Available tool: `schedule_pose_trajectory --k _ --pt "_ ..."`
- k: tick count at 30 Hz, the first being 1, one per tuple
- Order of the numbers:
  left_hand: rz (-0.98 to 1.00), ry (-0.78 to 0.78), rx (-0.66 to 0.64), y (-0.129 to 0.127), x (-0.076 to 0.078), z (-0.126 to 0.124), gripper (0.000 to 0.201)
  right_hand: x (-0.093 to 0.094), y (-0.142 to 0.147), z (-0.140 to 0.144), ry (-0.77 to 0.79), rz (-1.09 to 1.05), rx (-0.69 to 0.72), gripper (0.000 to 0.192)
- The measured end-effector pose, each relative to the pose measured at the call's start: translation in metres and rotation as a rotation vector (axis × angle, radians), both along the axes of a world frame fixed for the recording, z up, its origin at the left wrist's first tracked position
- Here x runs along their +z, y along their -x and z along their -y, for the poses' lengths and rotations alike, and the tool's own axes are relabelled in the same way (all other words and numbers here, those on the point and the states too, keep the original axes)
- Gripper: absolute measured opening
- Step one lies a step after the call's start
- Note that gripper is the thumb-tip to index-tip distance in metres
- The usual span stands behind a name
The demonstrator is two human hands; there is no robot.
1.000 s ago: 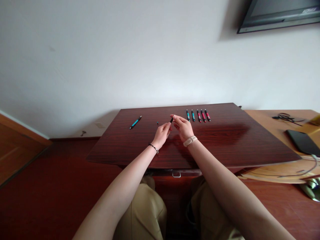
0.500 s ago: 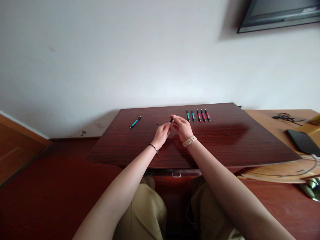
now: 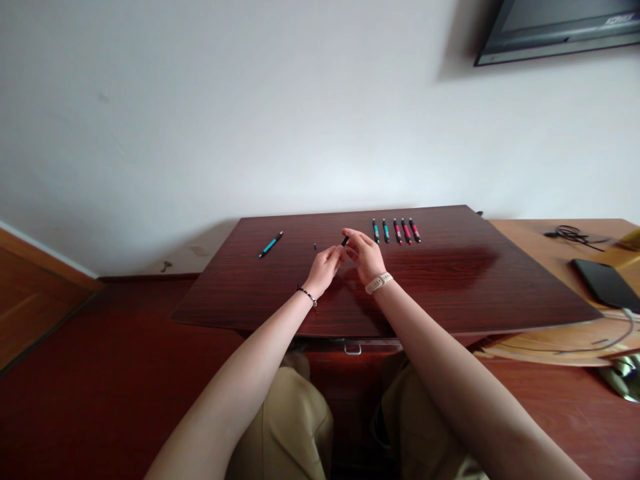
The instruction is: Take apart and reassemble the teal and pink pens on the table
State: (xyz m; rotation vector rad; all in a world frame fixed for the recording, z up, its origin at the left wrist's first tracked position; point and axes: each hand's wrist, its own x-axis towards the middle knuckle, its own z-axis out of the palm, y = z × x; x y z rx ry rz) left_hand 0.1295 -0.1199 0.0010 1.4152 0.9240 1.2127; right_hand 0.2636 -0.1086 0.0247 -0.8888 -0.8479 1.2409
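Above the middle of the dark wood table [image 3: 280, 293], my left hand [image 3: 324, 268] is closed around a pen [image 3: 345, 241], of which only a short black part shows. The fingers of my right hand [image 3: 364, 253] are closed at the pen's upper end; the rest of it is hidden between both hands. A tiny dark piece with a teal end [image 3: 315, 247] stands or lies on the table just beyond my left hand. Farther left lies a teal and black pen [image 3: 271, 245], set at a slant.
Right of my hands, teal pens [image 3: 377, 231] and pink pens [image 3: 407, 231] lie in a row. A lighter desk [image 3: 530, 243] adjoins on the right, bearing a black cable [image 3: 575, 235] and a dark flat device [image 3: 605, 283]. A screen [image 3: 560, 37] hangs on the wall.
My right fingers have shifted slightly over the pen's upper end. Both hands stay in nearly the same place, and the things on the table have not moved.
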Motion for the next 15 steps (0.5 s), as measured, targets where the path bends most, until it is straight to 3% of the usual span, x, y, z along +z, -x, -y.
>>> schedule_pose_trajectory --k 5,15 --pt "-0.015 -0.008 0.000 0.0002 -0.0006 -0.0004 0.054 0.0003 -0.0023 -0.0009 -0.005 0.010 -0.040 0.035" --pt "-0.043 -0.002 -0.012 0.0010 -0.0011 0.0003 0.054 -0.0032 -0.0045 -0.0071 -0.002 0.114 -0.145 0.046"
